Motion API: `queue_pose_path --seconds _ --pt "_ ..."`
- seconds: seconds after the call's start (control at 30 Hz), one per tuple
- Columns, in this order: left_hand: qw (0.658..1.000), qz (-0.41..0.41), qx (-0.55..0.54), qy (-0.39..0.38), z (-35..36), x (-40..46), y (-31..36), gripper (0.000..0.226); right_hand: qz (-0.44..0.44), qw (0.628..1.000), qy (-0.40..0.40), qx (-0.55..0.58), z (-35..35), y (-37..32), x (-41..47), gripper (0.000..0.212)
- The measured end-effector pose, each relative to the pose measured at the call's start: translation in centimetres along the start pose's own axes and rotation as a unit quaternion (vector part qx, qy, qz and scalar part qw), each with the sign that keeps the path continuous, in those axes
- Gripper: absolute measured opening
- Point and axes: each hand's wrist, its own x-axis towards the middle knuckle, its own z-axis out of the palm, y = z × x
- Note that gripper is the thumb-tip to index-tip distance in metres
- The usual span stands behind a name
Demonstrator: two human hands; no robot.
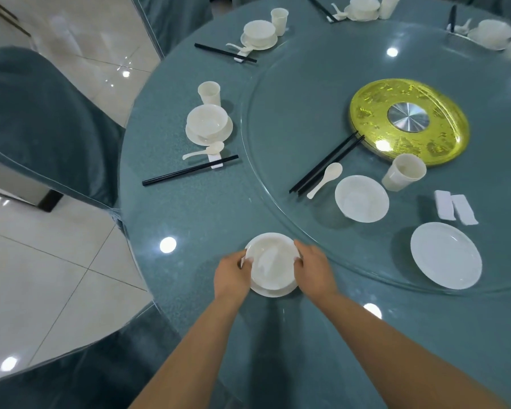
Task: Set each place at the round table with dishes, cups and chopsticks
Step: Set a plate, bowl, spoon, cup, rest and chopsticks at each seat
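A white bowl (pixel 270 259) sits on a white saucer (pixel 273 291) at the near edge of the round teal table (pixel 195 219). My left hand (pixel 232 276) grips the bowl's left rim, and my right hand (pixel 313 268) grips its right rim. On the glass turntable (pixel 307 93) lie loose black chopsticks (pixel 326 162), a white spoon (pixel 326 178), a second bowl (pixel 362 198), stacked cups (pixel 403 172), two white chopstick rests (pixel 455 206) and a plate (pixel 446 255).
A laid place with cup (pixel 209 93), bowl on saucer (pixel 208 124), spoon and chopsticks (pixel 189 171) lies at the left; more laid places ring the far edge. A gold disc (pixel 407 121) marks the turntable's centre. Covered chairs (pixel 42 119) stand to the left and below.
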Motion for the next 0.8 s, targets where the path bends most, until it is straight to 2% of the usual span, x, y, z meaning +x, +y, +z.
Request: queue_pose_path --seconds 0.17,0.23,0.3,0.37,0.4,0.43,0.5,0.63,0.8 --pt "1.0 0.003 0.0 -0.003 -0.1 -0.1 0.4 0.018 -0.02 1.0 -0.006 0.006 -0.4 0.8 0.1 0.043" --pt "1.0 0.009 0.005 -0.005 -0.2 0.0 0.5 0.015 -0.041 0.998 0.036 0.005 -1.1 1.2 -0.1 0.041" --pt "1.0 0.007 0.018 -0.007 -0.2 0.0 1.0 0.022 -0.067 0.993 0.1 -0.008 -2.2 1.9 -0.2 0.037" --pt "1.0 0.006 0.025 -0.007 -0.3 0.4 1.4 0.01 -0.076 0.987 0.142 -0.027 -3.5 2.7 -0.2 0.036" --pt "0.999 0.01 0.035 -0.009 -0.3 0.6 1.7 0.016 -0.072 0.985 0.15 -0.04 -4.1 3.2 -0.2 0.037" --pt "0.999 0.011 0.051 -0.011 -0.3 0.8 1.9 0.034 -0.067 0.985 0.146 -0.054 -4.6 3.7 -0.2 0.04" --pt "0.998 0.015 0.065 -0.01 -0.3 1.2 2.5 0.048 -0.053 0.99 0.107 -0.077 -5.4 4.7 -0.4 0.047" --pt "0.996 0.039 0.085 -0.013 0.0 1.8 3.8 0.047 -0.034 0.993 0.005 -0.115 -5.3 5.5 -0.7 0.067" --pt "0.994 0.066 0.09 -0.021 0.5 2.3 5.5 0.045 -0.009 0.994 -0.011 -0.106 -4.6 4.8 0.0 0.074"
